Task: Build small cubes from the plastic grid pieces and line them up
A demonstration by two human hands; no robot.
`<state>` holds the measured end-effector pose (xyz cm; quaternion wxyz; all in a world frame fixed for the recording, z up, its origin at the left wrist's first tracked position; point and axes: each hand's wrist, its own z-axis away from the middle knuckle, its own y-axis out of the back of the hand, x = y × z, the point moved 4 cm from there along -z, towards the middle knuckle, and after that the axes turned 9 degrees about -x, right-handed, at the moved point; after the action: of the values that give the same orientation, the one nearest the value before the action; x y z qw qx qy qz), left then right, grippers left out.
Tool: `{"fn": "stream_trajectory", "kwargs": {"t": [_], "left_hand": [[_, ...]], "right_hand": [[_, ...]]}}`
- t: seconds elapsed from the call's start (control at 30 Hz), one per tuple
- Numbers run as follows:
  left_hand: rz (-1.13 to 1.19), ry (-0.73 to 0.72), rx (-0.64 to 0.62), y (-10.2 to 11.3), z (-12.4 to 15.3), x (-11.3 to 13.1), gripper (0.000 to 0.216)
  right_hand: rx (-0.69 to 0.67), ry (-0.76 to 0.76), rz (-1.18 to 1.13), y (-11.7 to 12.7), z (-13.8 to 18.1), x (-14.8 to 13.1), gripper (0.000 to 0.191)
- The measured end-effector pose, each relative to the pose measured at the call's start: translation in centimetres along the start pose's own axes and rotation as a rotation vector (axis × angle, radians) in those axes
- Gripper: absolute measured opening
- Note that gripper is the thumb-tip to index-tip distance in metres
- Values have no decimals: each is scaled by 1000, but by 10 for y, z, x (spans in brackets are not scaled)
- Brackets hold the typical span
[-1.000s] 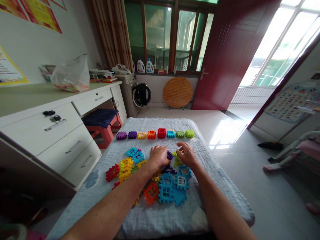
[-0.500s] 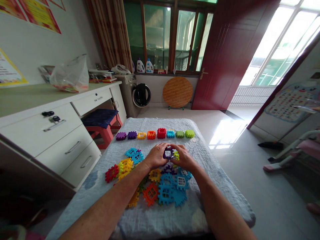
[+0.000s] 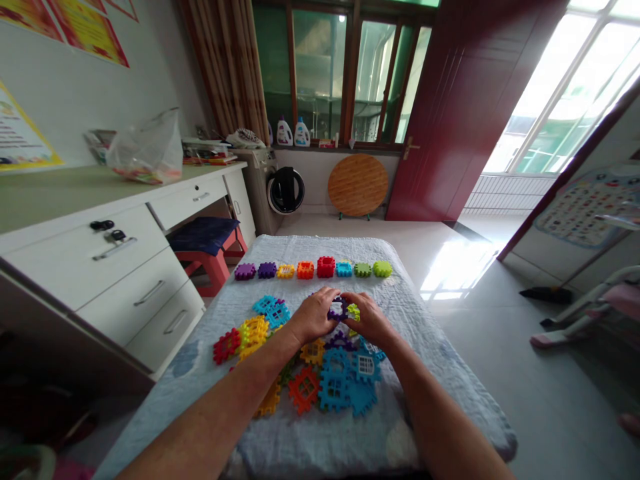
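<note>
Between my two hands, above the cloth-covered table, is a dark purple building block piece with an open middle. My left hand grips its left side, and my right hand has its fingers closed on the right side. Yellow-green pieces show beside the right fingers; I cannot tell whether they are joined to the purple one. Below lie loose notched pieces: blue panels, an orange panel, yellow ones, a red one and more purple.
Across the far part of the table runs a row of assembled blocks, with a red block near its middle. A white desk and a red stool stand at the left. Behind are a washing machine and a round wooden board.
The view has shifted slightly, so the whole scene sits a little to the right. Both hands stay on the purple piece, which seems turned a little.
</note>
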<state>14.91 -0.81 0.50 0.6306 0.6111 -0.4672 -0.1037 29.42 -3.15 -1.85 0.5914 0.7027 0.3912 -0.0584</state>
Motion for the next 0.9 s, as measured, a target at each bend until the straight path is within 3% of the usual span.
{"fn": "stream_trajectory", "kwargs": {"t": [0.2,0.5,0.63,0.9], "left_hand": [[26,-37,4,0,4,-1,59],[50,-118,17,3,9,4,60],[8,-63,-24,6,10,7,54],[-323,92,-56,13,11,24,33]], "right_hand": [[-21,74,-37,2,2,-5,60],[-26,68,-65,-1,0,-7,58],[-26,34,-75,1,-1,-11,54],[-39,22,-64,-6,-1,-10,51]]}}
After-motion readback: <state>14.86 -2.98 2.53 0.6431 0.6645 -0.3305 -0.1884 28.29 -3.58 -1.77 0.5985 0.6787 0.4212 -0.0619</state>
